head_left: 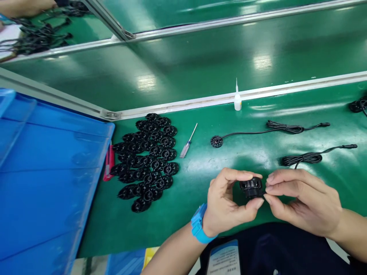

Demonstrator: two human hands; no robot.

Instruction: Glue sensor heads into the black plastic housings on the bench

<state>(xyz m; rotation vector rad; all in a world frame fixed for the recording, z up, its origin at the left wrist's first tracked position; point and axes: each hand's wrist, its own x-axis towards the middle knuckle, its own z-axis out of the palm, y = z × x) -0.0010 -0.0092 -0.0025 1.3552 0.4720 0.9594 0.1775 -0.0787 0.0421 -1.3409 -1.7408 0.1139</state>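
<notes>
My left hand (225, 202) grips a round black plastic housing (251, 187) with slotted sides, thumb below and fingers above. At the housing's right side, my right hand (306, 200) pinches what looks like its thin black cable; only a dark bit shows between the fingertips. Behind that hand lies a bundled black cable (305, 158), one strand of which runs down out of sight behind the fingers. Farther back is a similar bundled cable (286, 127), joined to a small black round part (216, 141).
Many black round parts (151, 160) lie piled at left, beside a screwdriver (187, 143). A white needle-tip bottle (237, 101) stands by the back rail. A blue bin (51, 172) borders the left, a red object (109, 164) beside it. Another person's arm (25, 7) shows at top left.
</notes>
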